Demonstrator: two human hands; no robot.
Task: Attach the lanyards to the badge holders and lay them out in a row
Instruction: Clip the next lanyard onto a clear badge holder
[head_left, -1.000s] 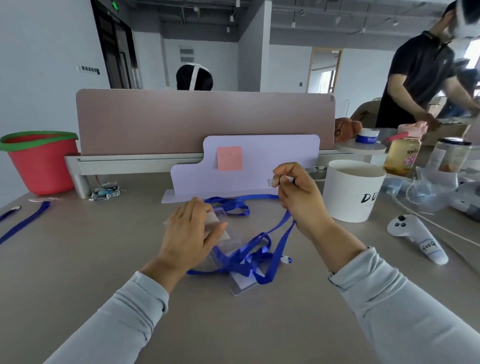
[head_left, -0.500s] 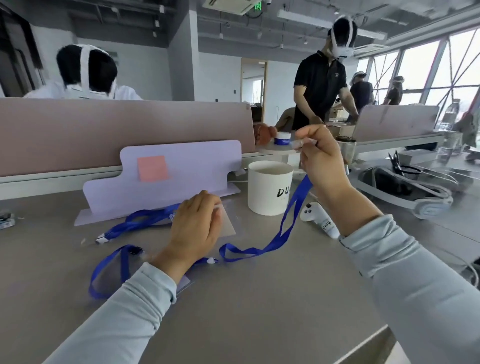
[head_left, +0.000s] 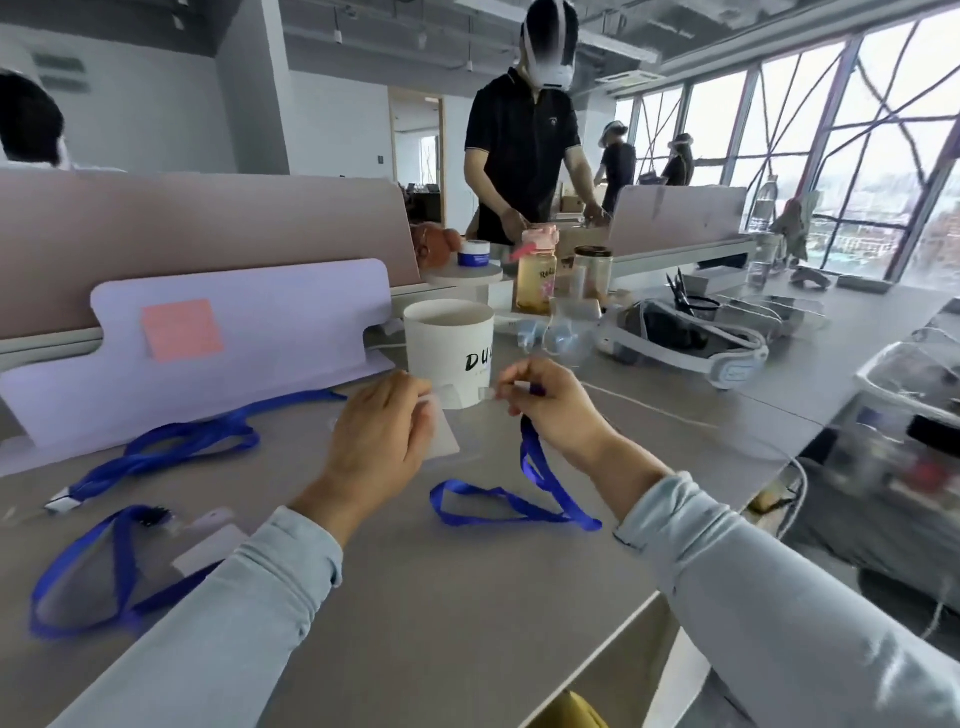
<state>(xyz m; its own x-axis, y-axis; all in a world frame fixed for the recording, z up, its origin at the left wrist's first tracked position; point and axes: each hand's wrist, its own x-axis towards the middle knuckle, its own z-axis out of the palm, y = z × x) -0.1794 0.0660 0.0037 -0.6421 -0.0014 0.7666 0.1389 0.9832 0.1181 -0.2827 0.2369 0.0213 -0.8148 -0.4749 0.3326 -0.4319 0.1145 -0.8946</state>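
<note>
Two hands bring a clear badge holder and a lanyard end together.
The fingers (head_left: 402, 395) of the left hand (head_left: 379, 441) curl round a clear badge holder (head_left: 444, 434), gripping it near its top edge above the surface (head_left: 467, 597). The right hand (head_left: 558, 410) pinches the clip end of a blue lanyard (head_left: 540, 467) just beside the holder's top; whether they touch cannot be told. Its strap hangs down and loops on the surface. A white cup (head_left: 449, 348) stands just behind. To the left lie a second lanyard (head_left: 150, 460) and a third lanyard (head_left: 123, 566), the latter beside another holder (head_left: 208, 545).
</note>
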